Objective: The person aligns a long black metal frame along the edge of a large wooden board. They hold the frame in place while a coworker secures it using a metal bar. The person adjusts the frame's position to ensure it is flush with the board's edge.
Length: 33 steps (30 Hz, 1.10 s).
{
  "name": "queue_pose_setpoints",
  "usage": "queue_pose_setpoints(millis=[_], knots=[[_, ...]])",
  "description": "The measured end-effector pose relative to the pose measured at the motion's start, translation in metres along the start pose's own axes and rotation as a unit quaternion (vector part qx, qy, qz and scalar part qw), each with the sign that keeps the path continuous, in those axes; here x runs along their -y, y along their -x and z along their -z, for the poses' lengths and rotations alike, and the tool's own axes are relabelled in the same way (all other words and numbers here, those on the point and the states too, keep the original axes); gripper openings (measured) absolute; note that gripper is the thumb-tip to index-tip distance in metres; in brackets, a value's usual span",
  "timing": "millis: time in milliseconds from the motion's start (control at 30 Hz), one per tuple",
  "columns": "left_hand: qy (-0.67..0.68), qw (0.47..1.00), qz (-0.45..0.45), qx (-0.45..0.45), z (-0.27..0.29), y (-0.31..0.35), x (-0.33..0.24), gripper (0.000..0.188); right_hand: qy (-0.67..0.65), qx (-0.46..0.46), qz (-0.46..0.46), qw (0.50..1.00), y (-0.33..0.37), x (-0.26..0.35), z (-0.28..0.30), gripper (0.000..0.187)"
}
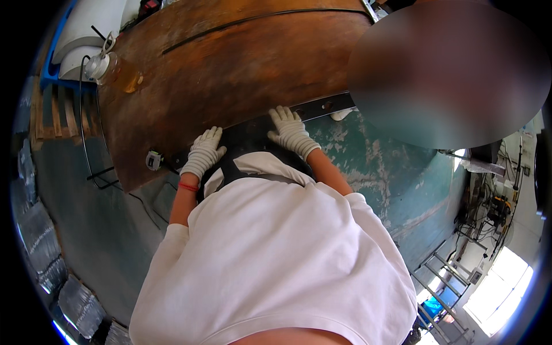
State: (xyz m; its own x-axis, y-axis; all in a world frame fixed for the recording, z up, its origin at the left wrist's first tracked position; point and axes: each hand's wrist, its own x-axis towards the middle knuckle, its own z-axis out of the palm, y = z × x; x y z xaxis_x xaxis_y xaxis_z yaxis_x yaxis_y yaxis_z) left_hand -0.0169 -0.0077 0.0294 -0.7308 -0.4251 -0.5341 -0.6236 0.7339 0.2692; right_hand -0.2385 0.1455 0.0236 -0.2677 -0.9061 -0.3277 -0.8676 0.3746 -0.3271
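Gloved left hand [206,152] and right hand [291,132] lay open, fingers extended, gripping nothing visible, across the black bar [314,109] along the brown table's [230,69] near edge, where uneven pressure could have tipped it off.

This place seems a workshop: there is a stained brown bench [241,63], a worn green floor [379,172], a wooden pallet [38,115] and a metal ladder [452,269].
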Motion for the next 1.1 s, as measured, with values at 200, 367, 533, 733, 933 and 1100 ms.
queue_pose_setpoints(millis=[200,367,533,733,933,1100], knots=[[0.06,0.997,-0.019,-0.049,0.0,0.014,0.011,0.059,-0.088,-0.066,0.025,0.994,0.024,-0.012,-0.01,0.051],[0.071,0.99,-0.045,-0.113,0.008,0.01,0.024,0.048,-0.1,-0.069,0.015,0.992,0.032,-0.028,-0.026,0.043],[0.072,0.987,-0.047,-0.134,0.014,0.004,0.025,0.047,-0.097,-0.048,0.009,0.994,0.032,-0.024,-0.021,0.038],[0.088,0.986,-0.065,-0.127,0.003,0.003,0.024,0.046,-0.076,-0.048,0.019,0.996,0.031,-0.025,-0.03,0.037],[0.097,0.986,-0.073,-0.116,0.0,0.003,0.026,0.047,-0.086,-0.067,0.008,0.994,0.029,-0.025,-0.034,0.032],[0.09,0.985,-0.081,-0.119,0.008,0.002,0.026,0.045,-0.112,-0.064,-0.004,0.992,0.031,-0.022,-0.025,0.029]])
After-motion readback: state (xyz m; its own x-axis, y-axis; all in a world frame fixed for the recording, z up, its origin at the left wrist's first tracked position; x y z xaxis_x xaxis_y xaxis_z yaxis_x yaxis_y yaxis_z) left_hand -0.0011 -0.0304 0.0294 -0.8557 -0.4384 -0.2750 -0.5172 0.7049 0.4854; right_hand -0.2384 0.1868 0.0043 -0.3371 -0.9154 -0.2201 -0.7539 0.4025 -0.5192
